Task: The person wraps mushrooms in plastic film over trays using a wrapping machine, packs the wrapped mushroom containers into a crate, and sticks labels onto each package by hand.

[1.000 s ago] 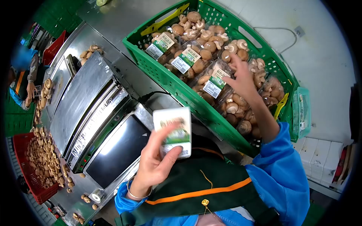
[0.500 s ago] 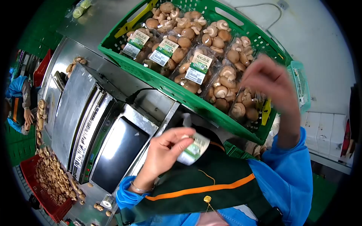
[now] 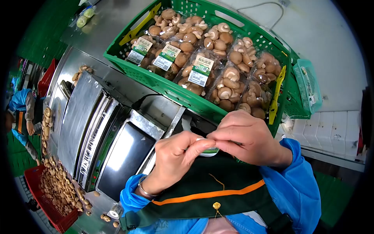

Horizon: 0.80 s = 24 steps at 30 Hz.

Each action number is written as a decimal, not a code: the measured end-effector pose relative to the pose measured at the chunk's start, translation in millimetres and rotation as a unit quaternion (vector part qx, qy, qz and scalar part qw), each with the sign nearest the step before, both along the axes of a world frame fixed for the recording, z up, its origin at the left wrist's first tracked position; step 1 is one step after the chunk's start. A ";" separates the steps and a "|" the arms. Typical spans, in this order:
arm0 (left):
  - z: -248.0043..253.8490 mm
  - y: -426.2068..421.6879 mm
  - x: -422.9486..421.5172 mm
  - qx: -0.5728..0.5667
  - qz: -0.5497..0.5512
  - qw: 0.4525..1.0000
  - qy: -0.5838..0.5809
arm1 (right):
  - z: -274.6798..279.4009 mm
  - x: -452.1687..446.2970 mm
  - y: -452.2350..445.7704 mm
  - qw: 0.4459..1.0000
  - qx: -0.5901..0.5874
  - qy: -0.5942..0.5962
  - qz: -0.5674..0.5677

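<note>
In front of the dark apron, my left hand [image 3: 174, 159] is closed on a stack of labels [image 3: 209, 152], mostly covered by fingers. My right hand [image 3: 246, 138] is pinched at the stack's upper edge, its fingertips meeting my left hand's; what it holds there is hidden. Beyond them stands a green crate [image 3: 156, 81] of plastic-wrapped mushroom packs. Three packs at the crate's near left side carry labels, the rightmost label [image 3: 201, 70] among them; the packs [image 3: 230, 87] farther right show none.
A wrapping machine [image 3: 83, 117] with a dark plate [image 3: 125, 158] stands at left. A red crate of mushrooms [image 3: 58, 191] is at lower left, loose mushrooms beside it. A teal basket [image 3: 307, 87] sits at right. A co-worker's hand [image 3: 30, 128] shows at far left.
My right hand has come down from over the crate to meet my left hand at the labels. The stack has tilted and is now mostly hidden.
</note>
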<state>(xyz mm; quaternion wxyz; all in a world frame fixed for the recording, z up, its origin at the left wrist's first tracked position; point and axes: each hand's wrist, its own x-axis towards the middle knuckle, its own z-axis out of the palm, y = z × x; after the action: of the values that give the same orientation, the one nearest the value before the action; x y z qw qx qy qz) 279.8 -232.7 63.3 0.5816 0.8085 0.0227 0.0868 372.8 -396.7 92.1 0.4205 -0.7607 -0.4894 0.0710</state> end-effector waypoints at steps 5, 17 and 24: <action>-42.3 -21.1 -13.7 -0.160 -0.080 0.959 0.219 | 11.3 73.8 -37.9 0.948 0.094 0.175 -0.247; 0.0 17.4 -15.9 -0.240 -0.160 0.956 -0.055 | -100.9 110.8 -58.5 0.913 -0.354 -0.100 -0.176; 29.5 -21.8 0.6 -0.077 -0.084 0.993 -0.022 | 50.4 17.9 -38.2 0.977 -0.032 0.205 0.041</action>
<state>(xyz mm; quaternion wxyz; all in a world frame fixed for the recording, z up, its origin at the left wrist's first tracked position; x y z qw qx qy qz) 280.4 -254.5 92.8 0.6474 0.7586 -0.0512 0.0534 390.7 -434.9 142.5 0.4839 -0.7225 -0.4208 0.2584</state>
